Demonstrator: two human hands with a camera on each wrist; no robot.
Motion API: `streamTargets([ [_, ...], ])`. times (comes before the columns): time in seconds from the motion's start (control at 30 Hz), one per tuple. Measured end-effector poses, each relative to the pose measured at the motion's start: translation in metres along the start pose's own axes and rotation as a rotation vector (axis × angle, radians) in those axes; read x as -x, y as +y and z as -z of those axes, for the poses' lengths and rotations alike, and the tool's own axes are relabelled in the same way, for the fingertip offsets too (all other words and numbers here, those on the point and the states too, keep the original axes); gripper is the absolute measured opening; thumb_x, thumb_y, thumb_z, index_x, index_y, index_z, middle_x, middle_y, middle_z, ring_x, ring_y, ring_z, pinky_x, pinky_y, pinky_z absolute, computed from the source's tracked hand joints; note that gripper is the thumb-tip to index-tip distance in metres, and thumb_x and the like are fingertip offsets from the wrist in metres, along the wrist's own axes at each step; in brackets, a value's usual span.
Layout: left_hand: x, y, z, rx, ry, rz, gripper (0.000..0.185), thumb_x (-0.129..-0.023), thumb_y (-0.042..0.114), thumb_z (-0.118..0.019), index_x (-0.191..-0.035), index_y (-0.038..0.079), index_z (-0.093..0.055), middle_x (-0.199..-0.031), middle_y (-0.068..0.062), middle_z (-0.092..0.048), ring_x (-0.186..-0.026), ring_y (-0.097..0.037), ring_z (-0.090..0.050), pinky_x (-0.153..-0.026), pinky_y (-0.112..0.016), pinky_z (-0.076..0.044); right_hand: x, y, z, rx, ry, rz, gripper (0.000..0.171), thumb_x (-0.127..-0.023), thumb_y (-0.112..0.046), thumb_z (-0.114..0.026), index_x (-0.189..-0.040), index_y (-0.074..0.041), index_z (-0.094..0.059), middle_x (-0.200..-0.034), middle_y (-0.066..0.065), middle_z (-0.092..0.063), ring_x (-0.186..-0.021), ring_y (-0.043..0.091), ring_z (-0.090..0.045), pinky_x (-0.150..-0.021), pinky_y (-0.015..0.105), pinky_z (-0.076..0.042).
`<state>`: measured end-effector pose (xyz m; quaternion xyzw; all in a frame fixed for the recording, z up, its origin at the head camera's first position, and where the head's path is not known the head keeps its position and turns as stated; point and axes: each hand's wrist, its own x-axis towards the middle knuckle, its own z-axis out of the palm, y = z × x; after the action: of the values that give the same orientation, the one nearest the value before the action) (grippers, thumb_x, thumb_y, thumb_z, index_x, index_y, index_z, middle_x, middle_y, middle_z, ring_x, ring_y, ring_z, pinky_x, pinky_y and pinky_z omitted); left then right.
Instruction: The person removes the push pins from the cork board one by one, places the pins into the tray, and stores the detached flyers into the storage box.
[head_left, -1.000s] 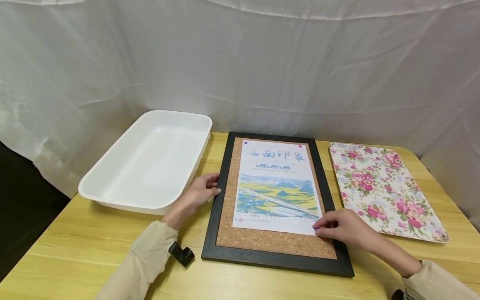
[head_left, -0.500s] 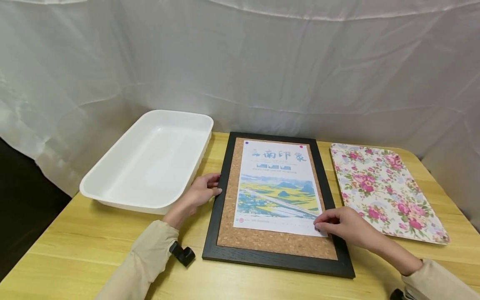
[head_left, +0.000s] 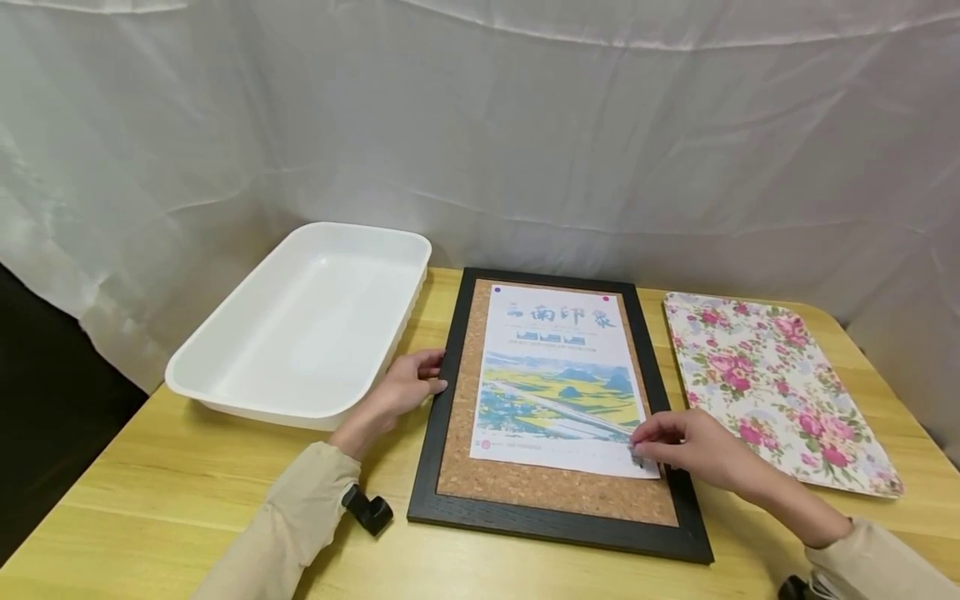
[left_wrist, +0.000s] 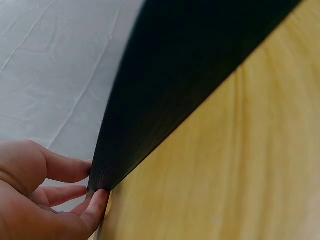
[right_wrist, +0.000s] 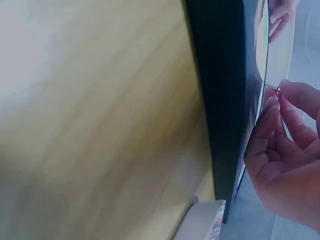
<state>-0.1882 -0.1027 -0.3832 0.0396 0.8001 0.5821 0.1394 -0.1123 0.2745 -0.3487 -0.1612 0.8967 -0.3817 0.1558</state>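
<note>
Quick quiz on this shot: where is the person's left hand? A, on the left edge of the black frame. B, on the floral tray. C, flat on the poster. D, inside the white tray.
A: the left hand grips the left edge of the black frame, beside the white tray, while the right hand pinches something small at the poster's lower right corner.

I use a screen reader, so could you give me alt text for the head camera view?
A person's right hand pinches a small pin at the lower right corner of a poster on a black-framed cork board, while the left hand holds the frame's left edge. A white tray sits left, a floral tray right.
</note>
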Motion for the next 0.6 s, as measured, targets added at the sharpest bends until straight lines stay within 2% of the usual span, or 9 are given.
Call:
streamTargets([
  [0.17, -0.001, 0.0, -0.001, 0.002, -0.005, -0.004, 0.055, -0.093, -0.007, -0.055, -0.145, -0.006, -0.037, -0.136, -0.024, -0.049, -0.123, -0.035, -0.048, -0.096, -0.042, -0.044, -0.003, -0.005, 0.007, 0.044, 0.057, -0.022, 0.017, -0.092, -0.019, -0.068, -0.101, -0.005, -0.072, -0.087, 0.001, -0.067, -0.07, 0.013, -0.055, -0.058, 0.027, -0.048],
  [0.4, -0.001, 0.0, 0.0, 0.002, 0.002, 0.001, 0.055, -0.093, -0.008, -0.055, -0.145, -0.006, -0.037, -0.136, -0.024, -0.049, -0.123, -0.035, -0.048, -0.096, -0.042, -0.044, -0.01, -0.011, 0.026, 0.03, 0.121, -0.053, 0.032, -0.097, -0.02, -0.061, -0.118, 0.002, -0.067, -0.101, 0.01, -0.07, -0.054, 0.018, -0.043, -0.048, 0.031, -0.039],
  [0.6, -0.001, -0.001, 0.0, 0.012, 0.004, 0.001, 0.055, -0.092, -0.008, -0.055, -0.145, -0.007, -0.037, -0.135, -0.024, -0.05, -0.122, -0.035, -0.048, -0.096, -0.042, -0.044, -0.02, -0.005, 0.036, 0.075, 0.166, -0.067, 0.034, -0.098, -0.025, -0.06, -0.119, 0.002, -0.067, -0.103, 0.01, -0.068, -0.072, 0.022, -0.053, -0.057, 0.032, -0.045],
])
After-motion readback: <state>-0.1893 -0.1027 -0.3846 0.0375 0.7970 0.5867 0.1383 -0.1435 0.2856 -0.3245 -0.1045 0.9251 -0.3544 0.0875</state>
